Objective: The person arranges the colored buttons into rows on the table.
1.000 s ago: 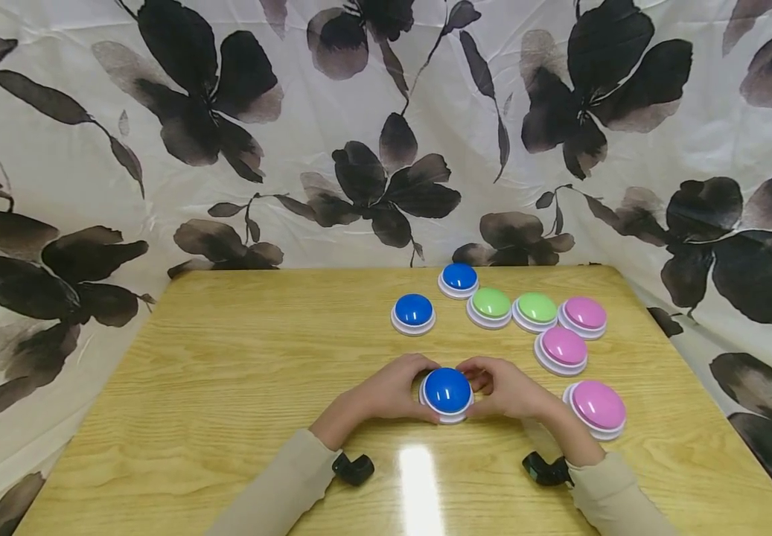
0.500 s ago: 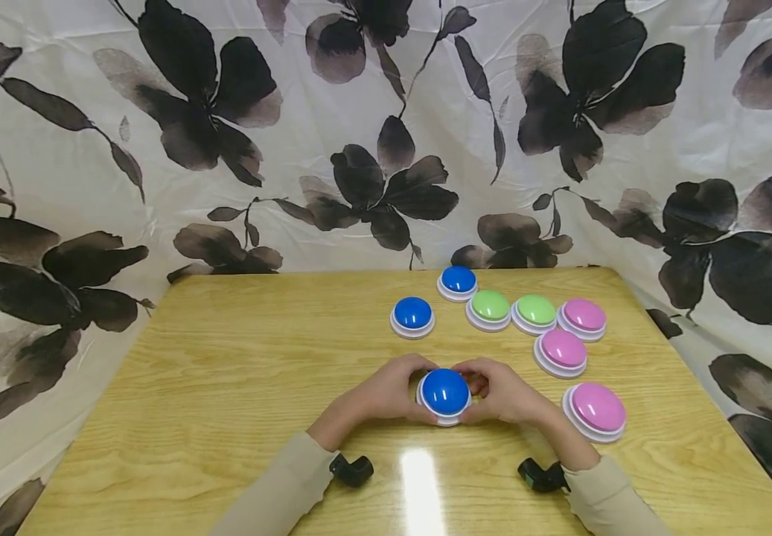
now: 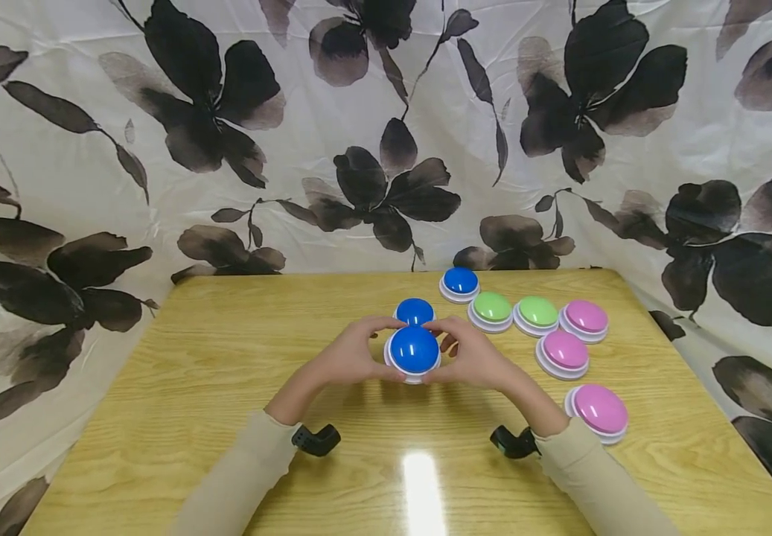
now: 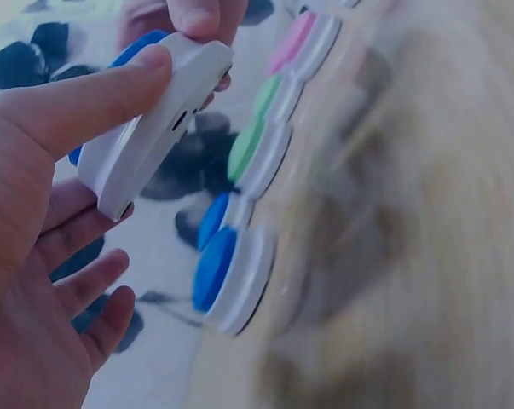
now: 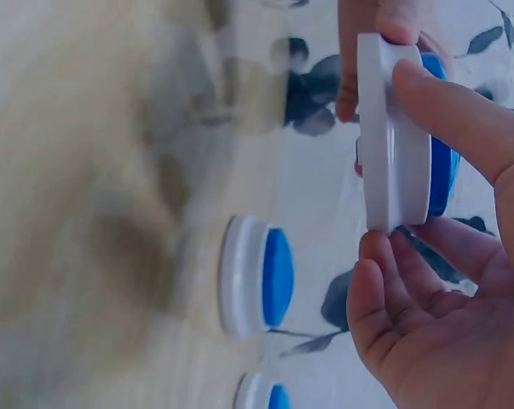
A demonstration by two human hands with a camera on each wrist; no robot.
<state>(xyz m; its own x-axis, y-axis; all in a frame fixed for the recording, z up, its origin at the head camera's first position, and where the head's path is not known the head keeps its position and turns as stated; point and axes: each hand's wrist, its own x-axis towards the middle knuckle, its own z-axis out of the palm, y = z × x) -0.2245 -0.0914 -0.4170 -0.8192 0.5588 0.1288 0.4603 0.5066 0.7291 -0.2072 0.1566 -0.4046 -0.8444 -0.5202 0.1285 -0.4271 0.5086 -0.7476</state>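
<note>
Between both hands is a blue push button with a white base, raised above the table as both wrist views show. My left hand grips its left side, thumb on the near edge and fingers toward the far edge. My right hand pinches the opposite side in the same way. In the left wrist view the white base tilts, with small slots in its side. Just beyond the held one, a second blue button stands on the table, partly covered by it in the head view.
Farther back stands another blue button. Two green buttons sit right of it, side by side. Three pink buttons run down the right side of the wooden table. A floral cloth hangs behind the table's far edge.
The blue button has been lifted off the table and carried left and away from me by both hands. The other buttons have kept their places.
</note>
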